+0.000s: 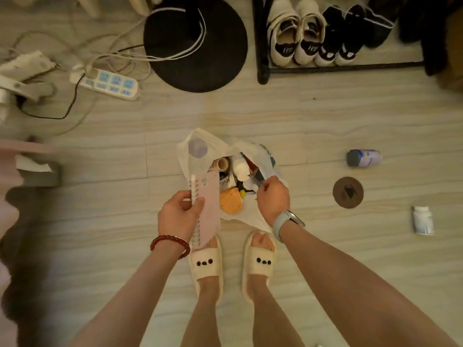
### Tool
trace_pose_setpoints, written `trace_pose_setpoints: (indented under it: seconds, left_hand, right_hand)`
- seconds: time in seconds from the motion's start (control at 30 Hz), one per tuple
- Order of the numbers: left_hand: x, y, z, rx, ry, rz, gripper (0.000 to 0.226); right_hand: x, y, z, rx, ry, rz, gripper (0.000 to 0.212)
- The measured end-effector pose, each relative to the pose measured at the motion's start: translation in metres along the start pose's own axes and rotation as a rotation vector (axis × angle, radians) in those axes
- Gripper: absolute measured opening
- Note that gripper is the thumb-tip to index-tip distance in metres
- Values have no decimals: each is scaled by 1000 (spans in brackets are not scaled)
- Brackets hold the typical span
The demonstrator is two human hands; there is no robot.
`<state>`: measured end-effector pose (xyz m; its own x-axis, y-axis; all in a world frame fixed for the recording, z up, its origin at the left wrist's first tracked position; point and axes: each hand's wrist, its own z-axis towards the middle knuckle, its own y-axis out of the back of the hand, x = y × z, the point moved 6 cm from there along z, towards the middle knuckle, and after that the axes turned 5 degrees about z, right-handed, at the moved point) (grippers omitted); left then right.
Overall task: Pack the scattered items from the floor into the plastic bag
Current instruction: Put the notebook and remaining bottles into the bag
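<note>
A white plastic bag [198,149] stands open on the floor in front of my feet, holding several items, among them an orange sponge [230,200] and a white bottle [239,167]. My left hand [179,214] grips a pink spiral notebook [209,204] at the bag's left edge. My right hand [273,196] pinches a small metallic item [256,180] over the bag's right side; what it is stays unclear. On the floor to the right lie a blue-capped can [363,157], a round brown coaster [347,192] and a white pill bottle [423,220].
A power strip [112,83] with tangled cables lies at the upper left. A black round stand base [195,43] sits at the top middle. A shoe rack [325,63] with several shoes is at the top right. A dark fluffy rug [20,246] borders the left edge.
</note>
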<state>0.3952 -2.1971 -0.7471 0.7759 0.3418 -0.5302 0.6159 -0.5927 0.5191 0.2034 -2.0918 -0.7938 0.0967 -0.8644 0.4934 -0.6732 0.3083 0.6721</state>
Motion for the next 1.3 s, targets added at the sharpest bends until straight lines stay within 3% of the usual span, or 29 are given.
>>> trace_pose_setpoints:
  seconds: [0.2, 0.33, 0.43, 0.53, 0.67, 0.73, 0.87, 1.0, 1.1, 1.17, 1.2, 1.23, 1.3]
  left_hand:
    - [-17, -42, 52, 36, -19, 29, 6]
    - [-18, -61, 56, 70, 14, 67, 14]
    - [-11, -69, 59, 80, 55, 90, 14]
    - [-6, -75, 62, 116, 51, 83, 12]
    - [-6, -89, 69, 192, 44, 12, 10]
    - [-11, -99, 73, 202, 13, 46, 20]
    - [-24, -121, 79, 199, 14, 49, 25]
    - [-39, -141, 82, 174, 62, -31, 26]
    - [-63, -142, 55, 79, -251, 354, 44]
    - [-80, -126, 33, -178, -622, 591, 42]
    - [-79, -119, 32, -287, -717, 700, 45]
    - [-77, -110, 40, -359, -705, 780, 51]
    - [-56, -92, 79, -318, -410, 833, 75]
  right_hand:
    - [-1, -22, 57, 1, 12, 54, 22]
    - [-10, -14, 59, -68, 41, 95, 21]
    - [-28, -22, 55, -19, 81, -110, 36]
    - [-56, -29, 60, 34, -23, -336, 55]
    - [-75, -34, 78, 153, -8, -610, 29]
    - [-76, -26, 84, 105, 10, -469, 22]
    - [-84, 14, 95, -139, -196, 116, 27]
    - [-78, 17, 105, -90, -219, 283, 18]
    - [-65, 13, 105, -35, -222, 351, 20]
    - [-62, 11, 104, -24, -265, 452, 18]
    - [-63, 9, 102, -17, -285, 488, 15]
    - [-64, 7, 100, -10, -308, 523, 14]
    - [-71, 0, 94, -9, -375, 607, 12]
